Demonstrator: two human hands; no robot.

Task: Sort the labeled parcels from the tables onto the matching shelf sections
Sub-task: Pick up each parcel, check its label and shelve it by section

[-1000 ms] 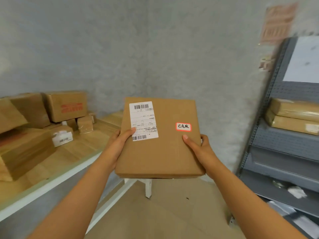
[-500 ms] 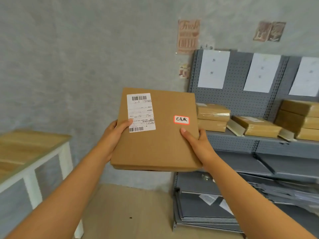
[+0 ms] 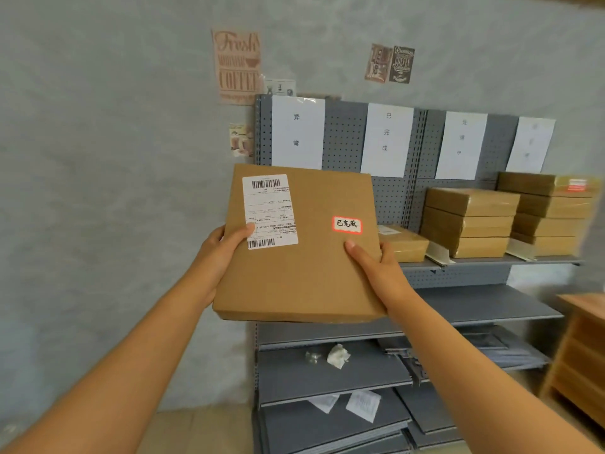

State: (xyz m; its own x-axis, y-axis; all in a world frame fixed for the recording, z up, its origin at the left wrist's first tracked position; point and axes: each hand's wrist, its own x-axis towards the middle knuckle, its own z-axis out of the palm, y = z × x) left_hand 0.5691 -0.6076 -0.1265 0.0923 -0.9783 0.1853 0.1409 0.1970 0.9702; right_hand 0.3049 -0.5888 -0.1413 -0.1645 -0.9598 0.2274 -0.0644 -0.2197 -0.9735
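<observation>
Parcel (image 3: 304, 257) gripped at side edges by left hand (image 3: 219, 253) and right hand (image 3: 376, 267), thumbs on top; held before grey shelf (image 3: 484, 262), apart from it.

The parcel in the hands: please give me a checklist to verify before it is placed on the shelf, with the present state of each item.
1. Both hands grip the parcel: left hand and right hand hold opposite sides. Ok.
2. Red-bordered sticker readable, 已完成. Ok.
3. Matching sign 已完成 found, second from left. Ok.
4. Free space below that sign: one small parcel lies there; the rest is hidden. Cannot tell.
5. Parcel already at the shelf: not ok, it is held in front.
</observation>
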